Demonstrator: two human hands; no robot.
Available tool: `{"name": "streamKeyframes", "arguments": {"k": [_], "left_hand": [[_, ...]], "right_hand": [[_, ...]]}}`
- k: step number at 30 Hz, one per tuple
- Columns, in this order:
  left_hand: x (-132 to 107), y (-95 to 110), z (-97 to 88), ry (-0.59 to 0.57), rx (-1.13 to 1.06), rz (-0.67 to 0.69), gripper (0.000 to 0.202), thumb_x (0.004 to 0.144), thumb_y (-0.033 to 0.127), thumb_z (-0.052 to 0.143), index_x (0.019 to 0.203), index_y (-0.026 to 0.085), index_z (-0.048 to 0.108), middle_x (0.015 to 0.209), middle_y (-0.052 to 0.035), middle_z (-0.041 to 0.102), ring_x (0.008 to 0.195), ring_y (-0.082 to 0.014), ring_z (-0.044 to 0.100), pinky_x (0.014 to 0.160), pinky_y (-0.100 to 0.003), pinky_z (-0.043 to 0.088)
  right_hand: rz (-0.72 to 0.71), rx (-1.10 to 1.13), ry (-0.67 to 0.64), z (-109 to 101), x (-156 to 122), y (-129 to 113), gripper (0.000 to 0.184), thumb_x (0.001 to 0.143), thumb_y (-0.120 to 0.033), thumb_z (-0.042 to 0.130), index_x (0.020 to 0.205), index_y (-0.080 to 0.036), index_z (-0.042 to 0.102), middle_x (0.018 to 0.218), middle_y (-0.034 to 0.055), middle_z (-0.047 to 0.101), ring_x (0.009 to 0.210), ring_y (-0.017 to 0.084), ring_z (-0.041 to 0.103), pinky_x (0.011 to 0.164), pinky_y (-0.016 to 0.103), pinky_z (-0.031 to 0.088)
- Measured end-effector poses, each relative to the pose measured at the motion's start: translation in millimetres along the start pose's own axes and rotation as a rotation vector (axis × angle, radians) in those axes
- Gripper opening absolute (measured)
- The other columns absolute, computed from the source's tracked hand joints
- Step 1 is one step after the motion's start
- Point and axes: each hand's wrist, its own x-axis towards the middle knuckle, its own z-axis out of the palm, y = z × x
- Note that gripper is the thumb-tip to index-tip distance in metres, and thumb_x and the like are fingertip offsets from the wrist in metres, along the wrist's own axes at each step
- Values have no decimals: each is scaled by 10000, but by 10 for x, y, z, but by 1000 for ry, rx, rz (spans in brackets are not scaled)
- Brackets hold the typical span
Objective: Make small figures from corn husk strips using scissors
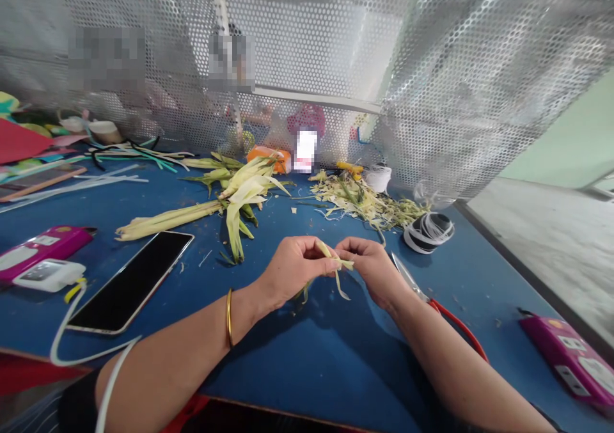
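Both my hands meet over the middle of the blue table (307, 362). My left hand (295, 268) and my right hand (371, 268) each pinch a thin pale-green leaf strip (338, 267), folded between the fingertips, with its loose ends hanging down. A gold bangle sits on my left wrist. Just behind lies a bundle of long green and yellow leaves (230, 199). Red-handled scissors (432, 302) lie on the table under my right wrist.
A black phone (132, 279) and a pink and white device (41, 257) with a white cable lie at the left. Leaf scraps (364, 203), a roll of white band (428, 231), another pink device (570, 356) at right. Perforated metal screens stand behind.
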Motion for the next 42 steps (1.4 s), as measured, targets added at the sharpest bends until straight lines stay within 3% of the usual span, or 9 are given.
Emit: {"name": "streamKeyframes", "arguments": {"k": [6,12,16,20,25,29,33,37,42], "left_hand": [[-4,-18,-30,177,219,201,58,722,223,712,723,166,702,722,-20,723,666,-138,657,652,-226,509],[-14,-16,-40,367,469,351,53,742,197,669,740,206,722,754,-10,738,693,-147,672,674,-219,496],[16,-3,-65,402,539,317,45,740,209,676,739,203,721,726,-8,732,667,-147,660,649,-219,478],[48,-32,-99,376,519,288,58,740,239,683,747,191,716,723,-17,725,655,-147,644,618,-218,464],[60,-87,-117,200,530,257,86,749,253,669,738,179,712,700,-19,699,655,-144,616,617,-223,448],[47,-51,-92,6,411,155,65,703,233,696,701,168,694,609,11,637,566,-108,549,542,-201,408],[33,5,-83,-69,270,108,92,682,247,731,704,162,703,630,0,654,578,-106,571,560,-198,431],[23,27,-92,-2,255,166,108,699,271,733,729,169,716,684,-20,695,621,-128,616,598,-214,469],[17,33,-90,176,379,300,60,741,219,668,727,182,714,718,-19,720,660,-136,645,638,-213,494]], "right_hand": [[51,23,-62,71,-32,21,319,628,-439,754,573,-168,593,495,-42,500,505,88,402,532,239,323],[0,-48,-122,157,-112,17,362,760,-478,647,583,-186,527,538,-29,497,521,106,446,543,249,374],[-291,-411,-54,180,-191,1,291,911,-355,492,662,-206,514,593,-14,531,580,137,495,582,259,378],[-641,-799,29,175,-243,-7,212,963,-193,397,827,-205,560,790,28,609,684,155,547,634,267,384],[-837,-982,84,103,-232,-64,228,956,-130,397,859,-193,592,779,40,619,674,165,543,650,286,373],[-654,-775,98,-12,-146,-103,218,944,-185,431,788,-199,583,793,31,629,711,152,554,649,266,389],[-331,-446,-30,-78,-18,-47,175,853,-269,540,705,-197,599,643,-22,579,612,129,506,574,247,369],[-94,-124,-95,-21,23,4,200,732,-361,667,668,-176,625,554,-37,556,526,112,486,545,248,381],[-12,26,-105,92,-58,5,296,704,-426,701,607,-172,585,528,-40,521,501,100,479,550,252,398]]}}
